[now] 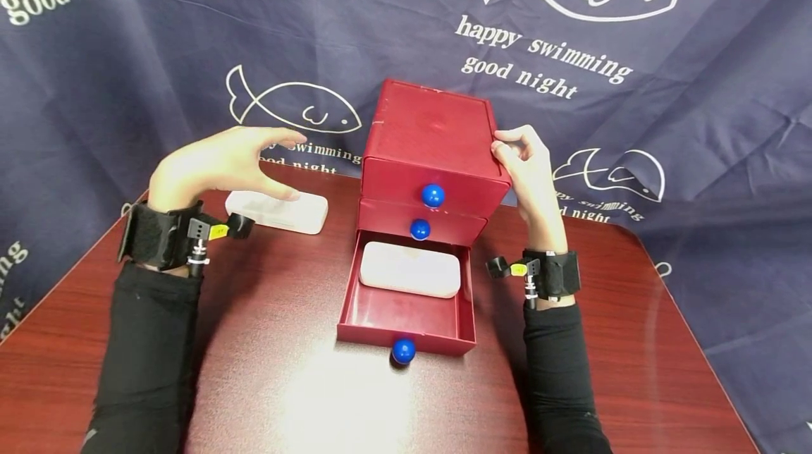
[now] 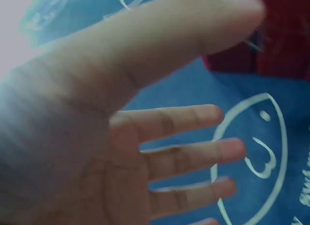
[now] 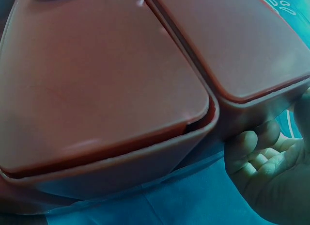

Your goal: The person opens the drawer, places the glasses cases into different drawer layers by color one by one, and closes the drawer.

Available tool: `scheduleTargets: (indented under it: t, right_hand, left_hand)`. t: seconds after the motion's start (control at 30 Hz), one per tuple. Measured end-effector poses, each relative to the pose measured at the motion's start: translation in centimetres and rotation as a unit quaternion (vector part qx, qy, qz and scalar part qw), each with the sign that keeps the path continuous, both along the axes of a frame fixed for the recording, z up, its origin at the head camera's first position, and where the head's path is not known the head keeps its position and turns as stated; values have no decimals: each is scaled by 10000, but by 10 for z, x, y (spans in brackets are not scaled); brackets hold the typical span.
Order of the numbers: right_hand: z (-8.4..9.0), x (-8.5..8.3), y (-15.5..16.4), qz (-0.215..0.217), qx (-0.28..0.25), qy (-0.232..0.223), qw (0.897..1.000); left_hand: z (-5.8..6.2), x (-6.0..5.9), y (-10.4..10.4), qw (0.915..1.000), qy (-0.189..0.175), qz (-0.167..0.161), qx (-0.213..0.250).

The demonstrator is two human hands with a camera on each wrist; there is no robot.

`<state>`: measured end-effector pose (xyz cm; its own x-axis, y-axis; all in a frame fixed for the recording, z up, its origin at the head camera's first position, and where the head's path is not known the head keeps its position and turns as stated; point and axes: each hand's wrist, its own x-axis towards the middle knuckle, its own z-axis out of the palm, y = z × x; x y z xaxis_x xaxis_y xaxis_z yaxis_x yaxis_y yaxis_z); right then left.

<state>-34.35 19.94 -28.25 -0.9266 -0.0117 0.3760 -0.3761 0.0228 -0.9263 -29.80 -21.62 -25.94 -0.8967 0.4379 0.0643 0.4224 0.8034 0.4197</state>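
Note:
A red drawer cabinet (image 1: 431, 126) with blue round knobs stands near the back of the table. Its bottom drawer (image 1: 406, 306) is pulled out, and a white oblong case (image 1: 409, 271) lies across the back of it. My right hand (image 1: 529, 165) grips the cabinet's upper right edge with bent fingers; in the right wrist view the fingertips (image 3: 248, 140) lie against the side wall. My left hand (image 1: 222, 161) hovers to the left of the cabinet with fingers and thumb spread apart, holding nothing. Behind its thumb, a second white case (image 1: 285, 213) lies on the table, partly hidden.
The reddish-brown wooden table (image 1: 273, 341) has a glare patch in front of the drawer. A dark blue curtain (image 1: 304, 10) with white fish and lettering hangs right behind the cabinet. The upper two drawers are closed.

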Motion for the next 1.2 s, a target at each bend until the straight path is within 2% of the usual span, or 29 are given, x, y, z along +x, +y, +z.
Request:
scheduleTargets:
  t: [0.1,0.2,0.37,0.47,0.73,0.9,1.1,1.2]
  right_hand:
    - [0,0,0,-3,-3,-2,10000]
    - [0,1,0,3,-8,-18,10000]
    - [0,1,0,23,-19,-41,10000]
    - [0,1,0,37,-29,-56,10000]
    - [0,1,0,58,-38,-51,10000]
    - [0,1,0,73,-59,-54,9999]
    - [0,1,0,70,-59,-43,9999]
    - [0,2,0,68,-58,-41,10000]
  left_hand:
    - [-10,-11,-6,9970,-758,80,-163]
    - [-21,-19,-11,9895,-1427,168,-156]
    - [-40,-29,-17,9809,-1932,239,14]
    - [-50,-33,-20,9796,-1994,239,31]
    - [-71,-43,-24,9806,-1694,555,-814]
    - [-82,-48,-25,9795,-1633,559,-1041]
    - [-89,-52,-25,9770,-1536,417,-1422]
    - [-93,-52,-26,9763,-1552,455,-1436]
